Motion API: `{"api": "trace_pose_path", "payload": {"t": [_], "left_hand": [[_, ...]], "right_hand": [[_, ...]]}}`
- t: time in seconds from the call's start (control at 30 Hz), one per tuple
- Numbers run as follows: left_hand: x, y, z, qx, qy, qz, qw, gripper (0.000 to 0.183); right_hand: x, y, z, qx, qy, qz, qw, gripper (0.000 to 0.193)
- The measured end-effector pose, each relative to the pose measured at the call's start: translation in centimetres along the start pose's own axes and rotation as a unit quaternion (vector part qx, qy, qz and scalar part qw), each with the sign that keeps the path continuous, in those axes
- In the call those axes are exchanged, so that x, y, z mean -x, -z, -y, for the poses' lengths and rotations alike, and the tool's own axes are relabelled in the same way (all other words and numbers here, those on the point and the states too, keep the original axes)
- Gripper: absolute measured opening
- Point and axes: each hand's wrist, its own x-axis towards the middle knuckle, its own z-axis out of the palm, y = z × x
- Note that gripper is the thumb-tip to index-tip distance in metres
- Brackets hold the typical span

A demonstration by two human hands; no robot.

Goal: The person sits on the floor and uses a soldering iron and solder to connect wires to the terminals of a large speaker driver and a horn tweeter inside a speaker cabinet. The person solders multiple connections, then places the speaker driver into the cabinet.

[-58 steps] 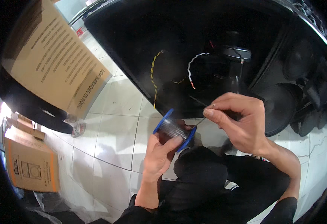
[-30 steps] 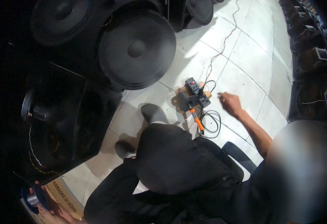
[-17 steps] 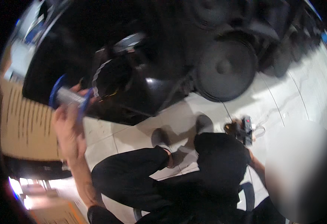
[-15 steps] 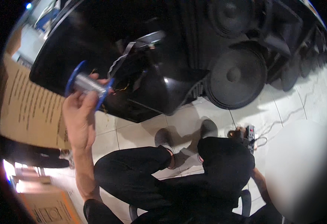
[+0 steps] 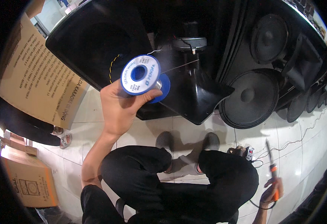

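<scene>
My left hand [image 5: 118,106] grips a spool of solder wire [image 5: 150,80] with blue flanges and a white label, thumb on its side. A thin strand of solder [image 5: 181,67] runs off the spool toward a round metal driver [image 5: 190,43] on a black horn [image 5: 197,93]. My right hand [image 5: 271,192], low at the right, is closed on the orange handle of a soldering iron [image 5: 274,181], its dark tip pointing up and away. Beyond the spool lies an opened black speaker cabinet [image 5: 85,41], with a yellow-and-black wire [image 5: 113,67] inside.
More black speakers, with a large cone [image 5: 249,97] and a smaller one [image 5: 269,39], extend to the right. A power strip [image 5: 249,153] lies on the tiled floor. Cardboard boxes [image 5: 40,74] stand at the left, where another person's foot [image 5: 65,141] shows.
The spool has moved right and turned its label toward me. My right hand and the soldering iron have come into sight. The whole view has shifted.
</scene>
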Motion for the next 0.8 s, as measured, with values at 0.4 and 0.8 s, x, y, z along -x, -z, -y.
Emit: {"api": "trace_pose_path", "payload": {"t": [0.4, 0.8], "left_hand": [[0.8, -1.8, 2.5, -0.163, -0.177, -0.105, 0.965, 0.053], [0.5, -1.9, 2.7, -0.116, -0.174, -0.032, 0.977, 0.043]], "right_hand": [[-14.4, -20.8, 2.7, -0.720, -0.041, 0.130, 0.680, 0.048], [-17.1, -26.5, 2.2, -0.704, -0.050, 0.163, 0.689, 0.046]]}}
